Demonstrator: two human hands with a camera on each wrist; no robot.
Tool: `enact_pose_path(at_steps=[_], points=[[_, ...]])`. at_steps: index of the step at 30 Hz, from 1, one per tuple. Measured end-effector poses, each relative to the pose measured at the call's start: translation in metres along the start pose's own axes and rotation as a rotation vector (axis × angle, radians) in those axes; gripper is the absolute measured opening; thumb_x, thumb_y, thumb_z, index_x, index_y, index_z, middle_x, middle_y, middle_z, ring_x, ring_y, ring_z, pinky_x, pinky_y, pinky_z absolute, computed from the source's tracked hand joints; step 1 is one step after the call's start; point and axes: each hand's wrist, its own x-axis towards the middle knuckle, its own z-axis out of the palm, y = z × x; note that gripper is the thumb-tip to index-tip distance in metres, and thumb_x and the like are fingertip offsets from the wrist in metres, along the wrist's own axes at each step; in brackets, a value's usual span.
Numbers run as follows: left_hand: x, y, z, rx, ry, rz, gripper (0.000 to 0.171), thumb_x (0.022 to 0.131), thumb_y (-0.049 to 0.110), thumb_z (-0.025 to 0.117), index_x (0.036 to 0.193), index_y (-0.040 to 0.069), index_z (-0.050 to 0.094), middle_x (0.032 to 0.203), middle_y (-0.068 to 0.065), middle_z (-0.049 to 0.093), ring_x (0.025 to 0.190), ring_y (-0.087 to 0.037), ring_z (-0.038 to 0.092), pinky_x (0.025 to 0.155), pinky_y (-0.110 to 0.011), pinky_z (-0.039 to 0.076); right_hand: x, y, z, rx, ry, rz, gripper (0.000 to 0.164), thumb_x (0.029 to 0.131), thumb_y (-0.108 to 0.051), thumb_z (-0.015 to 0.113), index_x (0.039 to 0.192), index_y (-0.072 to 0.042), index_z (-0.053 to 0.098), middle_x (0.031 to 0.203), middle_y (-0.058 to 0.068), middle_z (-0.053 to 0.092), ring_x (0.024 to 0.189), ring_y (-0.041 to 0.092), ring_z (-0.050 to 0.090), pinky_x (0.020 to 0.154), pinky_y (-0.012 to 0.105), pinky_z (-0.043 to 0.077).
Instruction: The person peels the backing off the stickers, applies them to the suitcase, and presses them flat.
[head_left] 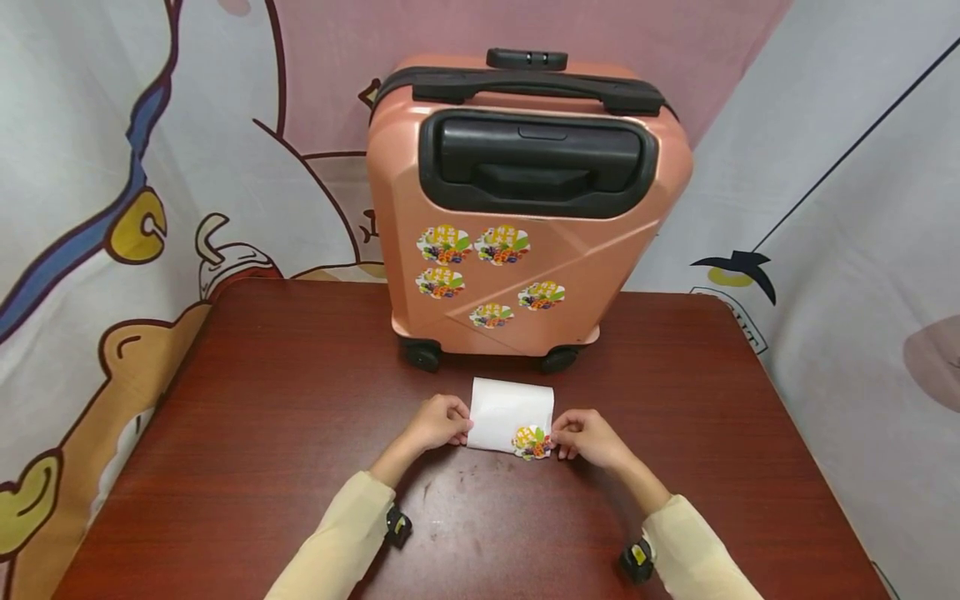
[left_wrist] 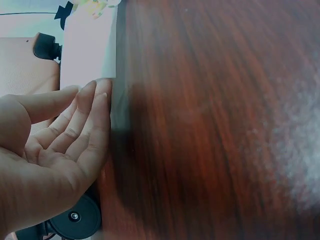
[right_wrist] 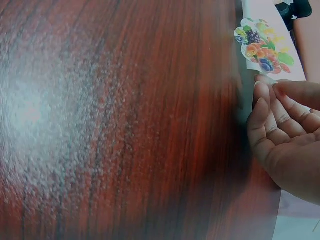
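A white sheet of sticker backing paper [head_left: 506, 412] is held between both hands in front of the suitcase [head_left: 517, 275]. On its lower right corner is one fruit sticker [head_left: 532, 442], which sticks out slightly past the paper's near edge. My left hand [head_left: 441, 422] pinches the left side of the sheet between thumb and fingertips. At the opposite side, my right hand [head_left: 588, 437] pinches the edge close beside the sticker. The right wrist view shows the fruit sticker [right_wrist: 264, 47] just beyond the thumb and index fingertips.
The pink suitcase stands upright on the brown table [head_left: 300, 400], with several fruit stickers on its front and black wheels [head_left: 423, 357] beneath. Behind it hangs a printed cloth [head_left: 315, 75]. A small black camera [head_left: 397, 527] sits on each wrist.
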Motion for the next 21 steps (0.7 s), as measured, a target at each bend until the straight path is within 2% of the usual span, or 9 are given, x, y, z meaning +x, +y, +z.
enact_pose_path(at_steps=[5, 9, 16, 21], points=[[0.000, -0.001, 0.000, 0.007, 0.006, 0.026, 0.005, 0.082, -0.004, 0.060, 0.078, -0.007, 0.058, 0.060, -0.011, 0.060, 0.051, -0.018, 0.060, 0.051, -0.032, 0.053, -0.001, -0.002, 0.002, 0.037, 0.001, -0.001, 0.011, 0.084, 0.003, 0.059, 0.086, 0.013, 0.057, 0.069, 0.017, 0.061, 0.055, 0.022, 0.058, 0.051, 0.034, 0.050], [0.000, 0.003, -0.001, -0.040, 0.005, 0.031, 0.004, 0.082, -0.006, 0.059, 0.080, -0.008, 0.056, 0.062, -0.010, 0.059, 0.049, -0.016, 0.059, 0.051, -0.032, 0.053, -0.002, -0.006, 0.000, 0.062, 0.009, -0.004, 0.013, 0.085, 0.001, 0.060, 0.088, 0.014, 0.057, 0.070, 0.016, 0.062, 0.055, 0.022, 0.058, 0.051, 0.035, 0.050], [-0.001, 0.016, -0.005, -0.123, -0.009, 0.016, 0.004, 0.084, -0.007, 0.055, 0.084, -0.011, 0.054, 0.064, -0.009, 0.056, 0.048, -0.014, 0.057, 0.052, -0.034, 0.054, -0.006, -0.021, -0.005, 0.104, 0.018, -0.031, 0.016, 0.086, 0.001, 0.058, 0.091, 0.016, 0.055, 0.072, 0.022, 0.061, 0.053, 0.019, 0.056, 0.049, 0.032, 0.048], [-0.001, 0.022, -0.007, -0.158, -0.022, 0.028, 0.006, 0.085, -0.009, 0.054, 0.086, -0.014, 0.052, 0.061, -0.009, 0.054, 0.046, -0.014, 0.057, 0.053, -0.035, 0.054, -0.007, -0.026, -0.008, 0.107, 0.021, -0.049, 0.015, 0.086, 0.002, 0.056, 0.091, 0.017, 0.054, 0.071, 0.019, 0.062, 0.053, 0.018, 0.056, 0.049, 0.030, 0.047]])
